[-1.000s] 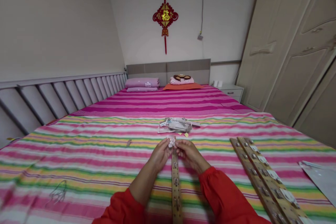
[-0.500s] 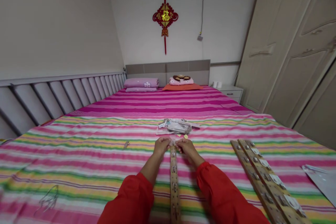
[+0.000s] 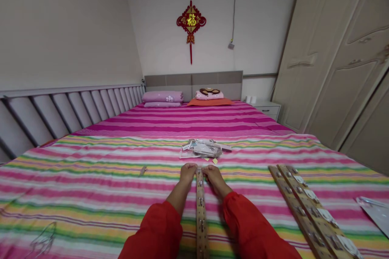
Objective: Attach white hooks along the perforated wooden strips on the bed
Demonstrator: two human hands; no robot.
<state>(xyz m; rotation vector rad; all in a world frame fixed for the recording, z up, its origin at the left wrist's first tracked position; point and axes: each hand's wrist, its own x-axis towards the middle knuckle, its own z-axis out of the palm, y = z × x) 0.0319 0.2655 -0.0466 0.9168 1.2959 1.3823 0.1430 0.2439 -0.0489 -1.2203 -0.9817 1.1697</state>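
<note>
A long wooden strip (image 3: 200,214) studded with metal clips lies on the striped bed, running straight away from me. My left hand (image 3: 187,172) and my right hand (image 3: 212,174) meet at its far end, fingers curled down onto the tip. Whatever small piece sits between the fingertips is hidden. Both arms wear red sleeves.
A pile of clear packets (image 3: 203,148) lies just beyond the hands. Two more wooden strips (image 3: 306,206) with clips and white pieces lie to the right, a plastic bag (image 3: 375,212) beyond them. A small object (image 3: 143,169) rests to the left. A wardrobe (image 3: 343,60) stands on the right.
Both hands moved forward and down from holding a small white piece above the strip to pressing on its far end. The view shifted slightly.
</note>
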